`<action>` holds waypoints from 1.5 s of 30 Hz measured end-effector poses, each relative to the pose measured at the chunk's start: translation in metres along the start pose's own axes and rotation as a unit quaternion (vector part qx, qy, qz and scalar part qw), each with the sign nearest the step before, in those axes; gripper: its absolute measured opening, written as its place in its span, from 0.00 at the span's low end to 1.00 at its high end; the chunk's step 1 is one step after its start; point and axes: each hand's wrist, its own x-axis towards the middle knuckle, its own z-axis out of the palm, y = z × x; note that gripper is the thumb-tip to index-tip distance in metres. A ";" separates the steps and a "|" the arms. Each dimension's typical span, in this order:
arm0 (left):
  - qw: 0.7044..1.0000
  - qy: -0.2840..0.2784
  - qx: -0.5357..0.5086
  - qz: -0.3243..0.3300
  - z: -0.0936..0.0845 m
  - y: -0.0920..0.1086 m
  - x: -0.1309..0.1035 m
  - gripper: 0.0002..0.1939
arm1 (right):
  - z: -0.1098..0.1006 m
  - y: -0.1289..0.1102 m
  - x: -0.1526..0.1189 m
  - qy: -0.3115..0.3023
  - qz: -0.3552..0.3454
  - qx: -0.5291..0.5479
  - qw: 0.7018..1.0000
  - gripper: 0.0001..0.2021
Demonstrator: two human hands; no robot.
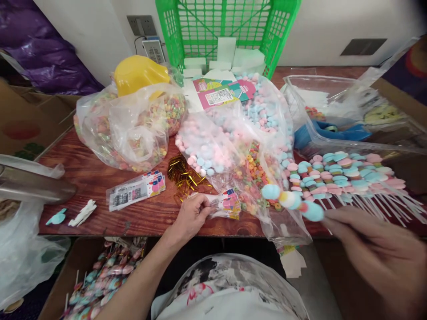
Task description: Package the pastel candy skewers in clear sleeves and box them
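Observation:
My left hand (191, 218) pinches the end of a small stack of printed clear plastic bags (227, 203) at the table's front edge. A marshmallow candy skewer (289, 200), pastel blue and white with coloured pieces between, points leftward from my right hand (376, 249). That hand is blurred, with its fingers closed at the skewer's right end. To the right, more marshmallow skewers (340, 171) lie in rows, their white sticks toward me. Gold twist ties (183, 171) lie just beyond my left hand. Another pile of printed bags (136, 191) is at the left.
Clear bags of fruit-coloured rings (123, 129) and pink and blue marshmallows (213, 142) cover the middle. A green crate (230, 20) stands behind; a clear plastic bin (353, 133) is at right. Below the table, a cardboard box holds finished-looking skewers (110, 275). A metal cylinder (36, 184) lies left.

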 end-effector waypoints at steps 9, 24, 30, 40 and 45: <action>0.998 -0.008 -0.048 -0.037 -0.003 -0.001 0.001 0.13 | 0.082 -0.019 -0.031 -0.065 0.028 0.204 0.976 0.05; 0.997 -0.004 -0.054 -0.048 -0.002 -0.001 0.000 0.12 | 0.073 -0.014 -0.040 0.012 -0.048 0.124 0.991 0.11; 0.998 -0.002 -0.050 -0.049 -0.002 -0.002 0.000 0.13 | 0.088 -0.022 -0.049 0.012 -0.019 0.128 0.992 0.08; 0.999 0.010 -0.022 -0.038 0.000 -0.003 -0.001 0.14 | 0.089 -0.027 -0.060 0.030 -0.057 0.079 0.995 0.08; 0.999 0.011 -0.014 -0.031 0.000 -0.002 0.000 0.13 | 0.090 -0.026 -0.065 0.053 -0.095 0.056 0.993 0.08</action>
